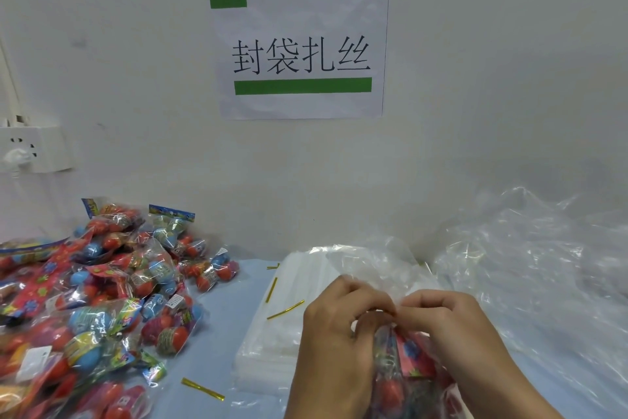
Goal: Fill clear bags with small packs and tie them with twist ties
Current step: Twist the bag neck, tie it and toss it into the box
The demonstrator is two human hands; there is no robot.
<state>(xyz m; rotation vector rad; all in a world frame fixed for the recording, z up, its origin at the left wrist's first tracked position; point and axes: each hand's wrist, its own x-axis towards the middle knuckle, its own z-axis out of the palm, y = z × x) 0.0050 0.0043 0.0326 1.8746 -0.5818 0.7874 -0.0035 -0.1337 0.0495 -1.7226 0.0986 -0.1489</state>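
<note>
Hands pinching a filled bag's neck at the desk's near edge.

Both hands meet at the lower middle: the left hand (334, 327) and right hand (455, 330) curl their fingertips together around the gathered top of a clear bag (413, 371), which hangs just below and between them, stuffed with red and patterned packs. Whether a tie is already in the pinch cannot be told. Under the hands lies a stack of flat bags (272, 344) on the blue desk (217, 333), with gold ties (285, 310) loose on and beside it. Left of the hands, well apart, sits a pile of packs (98, 299). Crumpled plastic (530, 265) heaps to the right. A paper sign (302, 51) hangs on the wall above, and a socket (34, 148) is at far left.
</note>
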